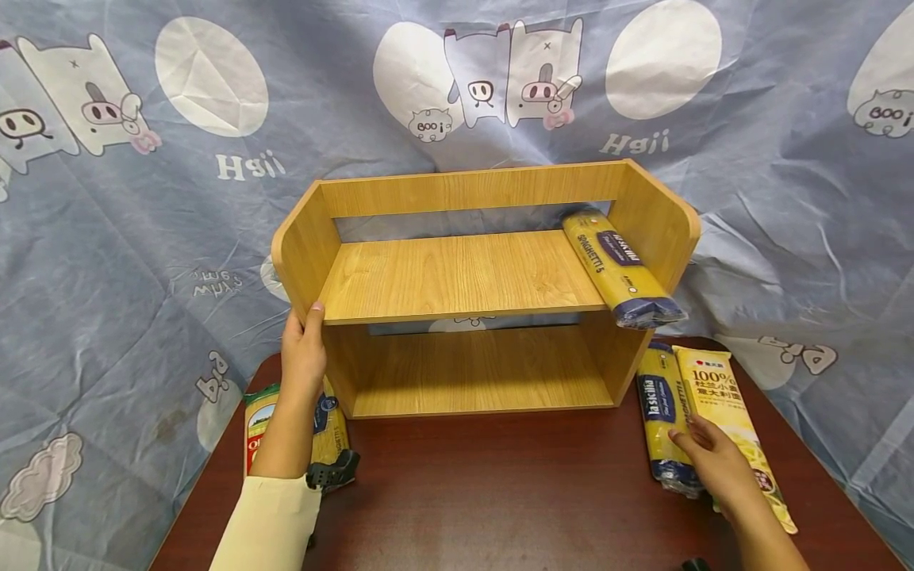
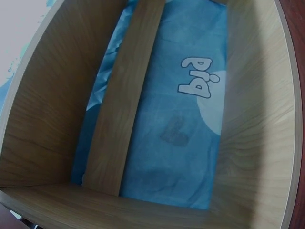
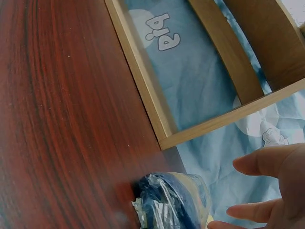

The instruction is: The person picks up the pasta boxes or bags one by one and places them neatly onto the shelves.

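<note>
The shelf [image 1: 457,274] is grained tan, the spaghetti pack [image 1: 666,424] yellow-and-navy.

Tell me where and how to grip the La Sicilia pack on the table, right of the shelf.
Probably best across its middle, from above, with the right hand: the La Sicilia pack is long and narrow, its left edge exposed. The yellow-and-white pack lies close on its right, so space there looks tight. Avoid the crumpled near end.

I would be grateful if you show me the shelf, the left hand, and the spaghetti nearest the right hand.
Shelf [image 1: 450,274]: head view, bare middle of upper board.
Left hand [image 1: 303,350]: head view, back of the hand.
Spaghetti [image 1: 661,403]: head view, dark label on the wrapper.
</note>
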`<state>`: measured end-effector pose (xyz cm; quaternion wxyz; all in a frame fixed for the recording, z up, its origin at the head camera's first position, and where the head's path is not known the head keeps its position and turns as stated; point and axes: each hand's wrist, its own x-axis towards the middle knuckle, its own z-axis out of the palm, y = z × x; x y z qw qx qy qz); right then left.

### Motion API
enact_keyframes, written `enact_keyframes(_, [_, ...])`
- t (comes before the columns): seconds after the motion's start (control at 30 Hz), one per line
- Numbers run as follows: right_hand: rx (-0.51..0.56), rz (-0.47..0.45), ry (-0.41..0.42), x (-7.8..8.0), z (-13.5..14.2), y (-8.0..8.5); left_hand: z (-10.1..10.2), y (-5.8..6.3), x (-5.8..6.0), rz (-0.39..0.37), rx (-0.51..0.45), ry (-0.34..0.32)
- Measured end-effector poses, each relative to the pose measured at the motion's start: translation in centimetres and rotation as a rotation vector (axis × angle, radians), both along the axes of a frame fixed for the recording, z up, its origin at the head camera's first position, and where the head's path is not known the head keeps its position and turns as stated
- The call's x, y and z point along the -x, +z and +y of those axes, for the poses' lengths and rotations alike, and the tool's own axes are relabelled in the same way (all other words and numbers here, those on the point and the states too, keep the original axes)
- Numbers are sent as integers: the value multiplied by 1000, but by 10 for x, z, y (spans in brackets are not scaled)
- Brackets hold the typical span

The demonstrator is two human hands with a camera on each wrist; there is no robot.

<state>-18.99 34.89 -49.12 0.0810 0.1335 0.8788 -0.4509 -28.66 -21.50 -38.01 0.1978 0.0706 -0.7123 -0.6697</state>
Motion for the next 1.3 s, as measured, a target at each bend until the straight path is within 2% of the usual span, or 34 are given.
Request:
enact_keyframes(0.17, [-49, 2, 54, 3, -3, -4, 0, 0, -1, -5, 2, 2])
enact_keyframes(0.3, [-116, 60, 73, 3, -10, -7, 0, 0, -1, -7, 0, 3])
enact_keyframes(0.63, [-242, 124, 62, 3, -23, -15, 0, 0, 0, 4, -6, 7])
enact_keyframes(0.73, [-236, 114, 59, 2, -26, -15, 0, -1, 0, 7, -9, 6])
enact_keyframes(1.0, [-96, 62, 64, 3, -26, -8, 0, 0, -1, -2, 0, 10])
enact_keyframes(1.07, [-99, 64, 52, 4, -23, -7, 0, 0, -1, -4, 2, 10])
enact_keyframes(1.17, [-142, 68, 35, 7, -18, -8, 0, 0, -1, -3, -2, 10])
enact_keyframes(1.3, [-276, 115, 40, 10, -14, -14, 0, -1, -1, 7, -5, 9])
